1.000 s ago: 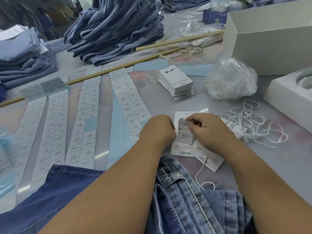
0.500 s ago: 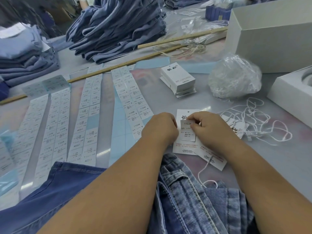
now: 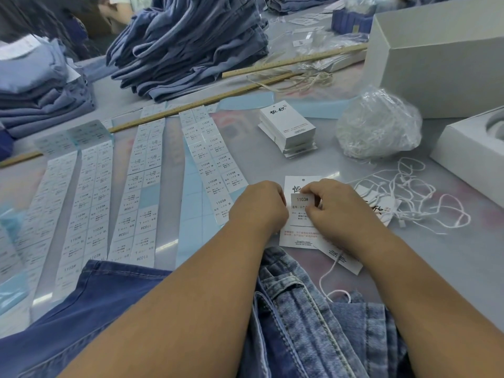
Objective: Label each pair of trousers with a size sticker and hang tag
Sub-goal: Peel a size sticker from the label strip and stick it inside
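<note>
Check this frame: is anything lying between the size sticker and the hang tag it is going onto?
Nothing visible does. Both hands, left hand and right hand, pinch the size sticker directly over the hang tag. The tag's face under it shows only print; the loose strings lie off to the right.

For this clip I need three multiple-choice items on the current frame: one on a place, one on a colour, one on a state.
1. Where does the stack of hang tags stand?
A. on the trousers
B. on the table beyond the hands
C. inside the white box

2. What colour is the loose string right of the hands?
A. white
B. red
C. black

3. What is the right hand doing?
A. resting flat on the table
B. gripping the wooden ruler
C. pinching the size sticker over a hang tag

Answers:
1 B: the stack sits on bare table past both hands.
2 A: the tangled loops are white.
3 C: its fingers are curled on the sticker's edge, above the tag.
</note>
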The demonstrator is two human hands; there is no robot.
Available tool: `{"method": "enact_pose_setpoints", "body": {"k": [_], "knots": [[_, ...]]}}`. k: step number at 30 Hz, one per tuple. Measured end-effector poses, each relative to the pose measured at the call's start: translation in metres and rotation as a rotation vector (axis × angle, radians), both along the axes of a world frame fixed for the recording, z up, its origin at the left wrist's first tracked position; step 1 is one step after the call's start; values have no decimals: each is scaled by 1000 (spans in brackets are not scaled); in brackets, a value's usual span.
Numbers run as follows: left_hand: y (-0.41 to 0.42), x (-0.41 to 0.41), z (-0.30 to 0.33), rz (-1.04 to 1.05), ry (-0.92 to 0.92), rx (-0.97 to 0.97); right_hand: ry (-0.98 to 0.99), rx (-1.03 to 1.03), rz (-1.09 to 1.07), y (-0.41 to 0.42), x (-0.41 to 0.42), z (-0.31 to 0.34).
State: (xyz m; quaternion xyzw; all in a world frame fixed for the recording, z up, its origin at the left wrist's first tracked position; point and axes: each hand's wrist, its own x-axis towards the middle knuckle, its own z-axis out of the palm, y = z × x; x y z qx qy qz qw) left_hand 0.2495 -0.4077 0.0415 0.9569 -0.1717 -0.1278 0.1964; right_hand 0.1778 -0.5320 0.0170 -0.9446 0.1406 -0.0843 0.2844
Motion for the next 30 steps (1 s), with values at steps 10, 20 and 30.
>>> {"method": "enact_pose_setpoints", "body": {"k": [10,20,30], "knots": [[-1,0,1,-26,-26,31,23,-38,-105,-4,1,-8],[-3,-1,-1,-2,43,27,5,4,-85,-10,2,-12],[-4,1,-3,-48,129,-29,-7,-4,-74,-7,1,-12]]}}
